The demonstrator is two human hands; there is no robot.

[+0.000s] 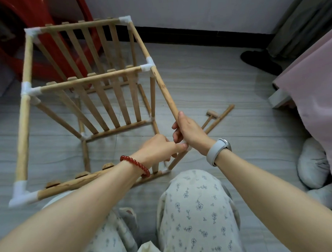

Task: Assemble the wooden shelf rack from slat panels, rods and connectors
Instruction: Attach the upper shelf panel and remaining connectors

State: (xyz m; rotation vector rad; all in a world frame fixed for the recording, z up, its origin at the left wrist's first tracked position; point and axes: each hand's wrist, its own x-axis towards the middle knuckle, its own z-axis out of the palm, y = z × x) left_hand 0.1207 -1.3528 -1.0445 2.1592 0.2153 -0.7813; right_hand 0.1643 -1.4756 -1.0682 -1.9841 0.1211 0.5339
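At frame center, my right hand (188, 129) curls its grip around a rod (163, 90); my left hand (159, 147) pinches a white connector (184, 145) below it.

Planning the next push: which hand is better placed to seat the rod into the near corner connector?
Probably the right hand: it grips the rod itself, while the left hand pinches the white connector.

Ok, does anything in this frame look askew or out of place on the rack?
Nothing looks broken. The rack is only part built: the rod gripped by the right hand is not yet joined at its near end, where the left hand pinches a white connector.
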